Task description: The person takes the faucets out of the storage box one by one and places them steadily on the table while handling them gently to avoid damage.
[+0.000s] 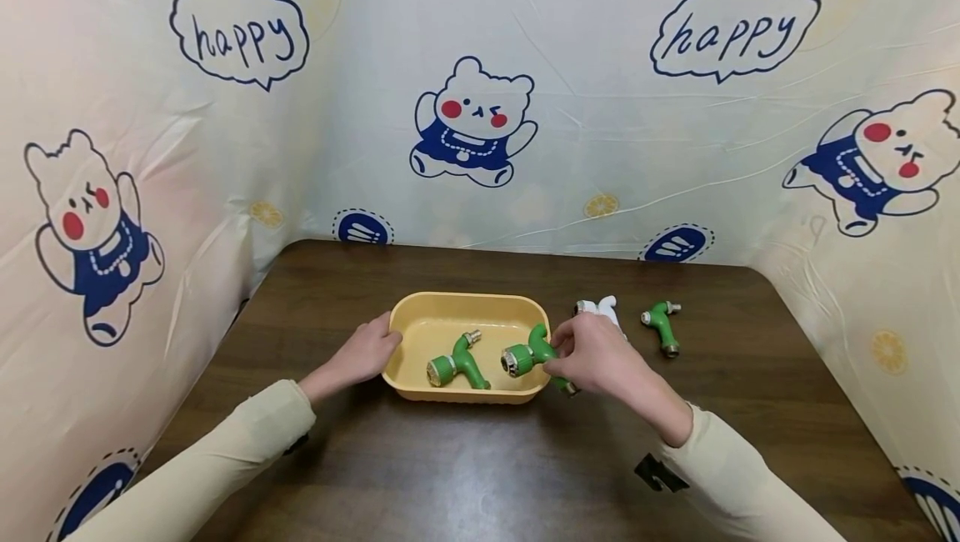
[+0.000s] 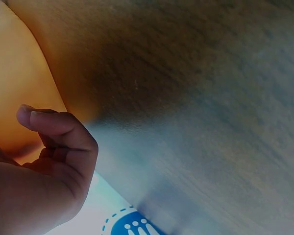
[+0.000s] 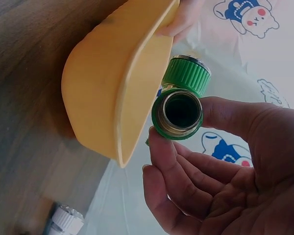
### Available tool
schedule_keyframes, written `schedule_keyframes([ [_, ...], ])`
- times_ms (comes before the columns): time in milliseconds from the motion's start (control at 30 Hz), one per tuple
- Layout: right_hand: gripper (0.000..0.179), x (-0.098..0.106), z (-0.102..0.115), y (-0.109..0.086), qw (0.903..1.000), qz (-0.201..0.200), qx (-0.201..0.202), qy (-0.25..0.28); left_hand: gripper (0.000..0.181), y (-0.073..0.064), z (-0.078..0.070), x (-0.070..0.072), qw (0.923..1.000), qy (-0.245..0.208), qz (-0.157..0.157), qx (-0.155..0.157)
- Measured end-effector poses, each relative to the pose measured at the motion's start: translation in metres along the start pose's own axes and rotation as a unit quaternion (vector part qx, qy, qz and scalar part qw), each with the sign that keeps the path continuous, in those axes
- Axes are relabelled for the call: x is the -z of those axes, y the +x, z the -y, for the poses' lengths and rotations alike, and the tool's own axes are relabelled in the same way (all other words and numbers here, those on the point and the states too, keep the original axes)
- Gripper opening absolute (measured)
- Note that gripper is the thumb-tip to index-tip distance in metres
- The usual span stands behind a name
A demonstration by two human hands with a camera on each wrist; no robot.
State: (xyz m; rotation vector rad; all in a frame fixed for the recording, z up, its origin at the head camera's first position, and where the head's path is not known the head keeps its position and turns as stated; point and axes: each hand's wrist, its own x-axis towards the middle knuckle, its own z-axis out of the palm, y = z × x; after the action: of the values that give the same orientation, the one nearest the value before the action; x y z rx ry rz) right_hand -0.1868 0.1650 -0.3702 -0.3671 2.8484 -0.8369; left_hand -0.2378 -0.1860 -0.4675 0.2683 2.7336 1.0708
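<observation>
My left hand (image 1: pixel 362 354) grips the left end of a yellow plastic basin (image 1: pixel 468 397), curled at its rim in the left wrist view. Over the basin's right rim, the thumb and fingers of my right hand (image 1: pixel 600 352) pinch a green faucet (image 1: pixel 542 347). Its ribbed green knob points left, above the basin's inside, and its threaded open end (image 3: pixel 182 111) faces the right wrist camera. A second green faucet (image 1: pixel 463 365) lies inside the basin on the bottom.
Right of the basin, a white faucet (image 1: pixel 604 305) lies on the brown table (image 1: pixel 465 467), partly hidden behind my right hand. Farther right is another green faucet (image 1: pixel 662 328). A printed cloth (image 1: pixel 570 133) stands around the table's back and sides.
</observation>
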Motion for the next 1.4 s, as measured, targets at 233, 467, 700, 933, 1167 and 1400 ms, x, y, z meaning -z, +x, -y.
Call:
schedule_keyframes([
  [233,0.017,0.003,-0.003,-0.006,1.0,-0.004,-0.004,-0.005,0.036,-0.001,0.001,0.0,1.0,-0.004,0.003,-0.002],
  [467,0.017,0.005,-0.008,-0.012,0.9999,-0.004,-0.008,0.005,0.037,0.0,0.002,-0.001,1.0,-0.003,0.004,0.002],
  [700,0.02,0.007,-0.015,-0.021,0.9997,-0.004,-0.022,0.011,0.037,0.002,0.009,-0.001,0.9995,-0.015,0.003,-0.027],
  [933,0.021,0.01,-0.02,-0.028,0.9997,-0.004,-0.018,0.018,0.037,0.002,0.004,0.0,0.9999,-0.016,0.004,-0.001],
  [1167,0.02,0.011,-0.025,-0.034,0.9996,-0.011,-0.015,0.021,0.035,0.001,0.003,-0.001,0.9999,-0.008,0.003,0.007],
  [1400,0.022,0.011,-0.031,-0.041,0.9991,-0.017,-0.029,0.024,0.036,0.001,0.004,-0.001,0.9999,-0.01,0.004,0.006],
])
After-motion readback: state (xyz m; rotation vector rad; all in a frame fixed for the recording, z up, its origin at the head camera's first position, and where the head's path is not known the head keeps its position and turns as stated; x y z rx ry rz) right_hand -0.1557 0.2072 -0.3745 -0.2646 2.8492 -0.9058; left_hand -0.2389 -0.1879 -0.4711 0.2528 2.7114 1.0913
